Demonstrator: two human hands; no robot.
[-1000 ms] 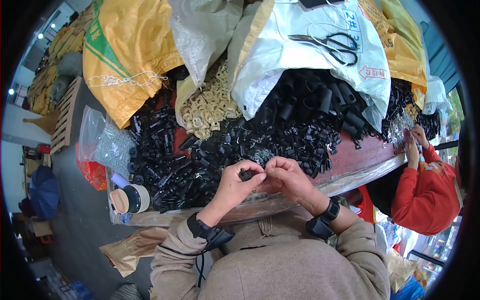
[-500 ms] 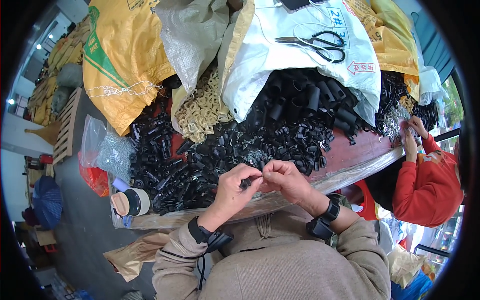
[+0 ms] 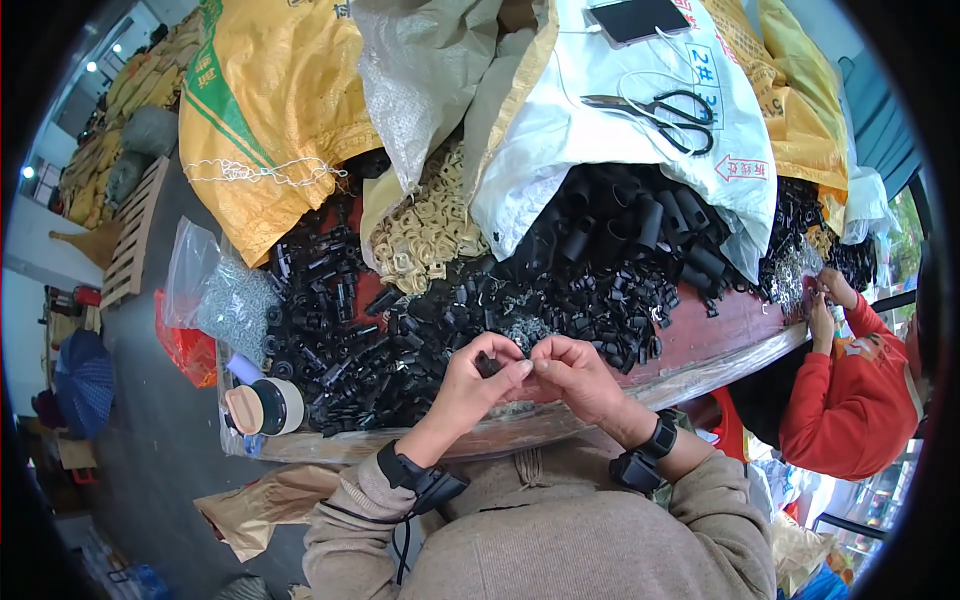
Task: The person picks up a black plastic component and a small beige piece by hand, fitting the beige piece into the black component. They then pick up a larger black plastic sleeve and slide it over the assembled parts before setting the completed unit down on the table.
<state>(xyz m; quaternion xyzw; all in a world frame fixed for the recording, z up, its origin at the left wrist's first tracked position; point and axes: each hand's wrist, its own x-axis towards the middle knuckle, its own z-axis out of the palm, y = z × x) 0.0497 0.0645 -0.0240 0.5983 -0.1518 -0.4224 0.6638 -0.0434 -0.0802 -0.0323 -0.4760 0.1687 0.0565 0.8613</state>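
Over the table's near edge, my two hands meet fingertip to fingertip. My left hand (image 3: 474, 385) is closed round a small black plastic part (image 3: 488, 364), of which only a bit shows between the fingers. Thumb and forefinger of my right hand (image 3: 582, 380) are pinched together against the left fingertips; whatever they hold is too small to make out. Just beyond lies a heap of small black plastic parts (image 3: 420, 335), with a little pile of small silvery metal pieces (image 3: 525, 330) on it. Farther back are cream plastic parts (image 3: 425, 235) and larger black tubes (image 3: 650, 220).
A white woven sack (image 3: 560, 130) bears black scissors (image 3: 665, 115) and a phone (image 3: 640, 18). A yellow sack (image 3: 270, 110) stands back left. At the left edge are a lidded cup (image 3: 280, 405) and a clear bag of metal pieces (image 3: 235, 305). A co-worker in red (image 3: 850, 400) works at right.
My head view has shifted a little, so the sacks and the phone sit lower in the picture. Both hands stay fingertip to fingertip, with the right fingers slightly re-angled.
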